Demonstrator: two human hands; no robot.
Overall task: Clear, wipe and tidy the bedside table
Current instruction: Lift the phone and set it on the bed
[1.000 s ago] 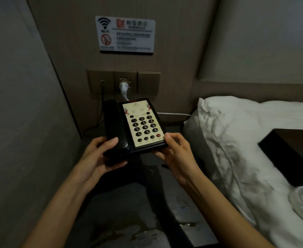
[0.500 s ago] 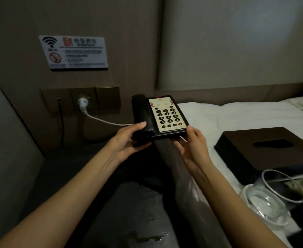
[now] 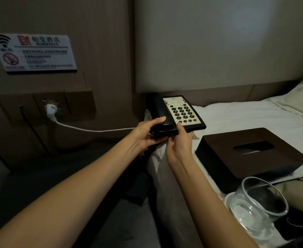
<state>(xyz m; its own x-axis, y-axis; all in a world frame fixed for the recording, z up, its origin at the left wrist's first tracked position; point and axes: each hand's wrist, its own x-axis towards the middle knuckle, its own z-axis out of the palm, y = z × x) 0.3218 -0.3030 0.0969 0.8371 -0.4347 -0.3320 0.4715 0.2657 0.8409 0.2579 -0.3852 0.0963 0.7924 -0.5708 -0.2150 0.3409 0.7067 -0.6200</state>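
hotel room, probably | wall notice [image 3: 32, 52] | bed [image 3: 236, 115] | phone [image 3: 177, 113]

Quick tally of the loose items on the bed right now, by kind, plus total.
Telephone, gripped by the left hand and right hand: 1
Dark tissue box: 1
Clear drinking glass: 1
Clear glass dish under the glass: 1
Total: 4
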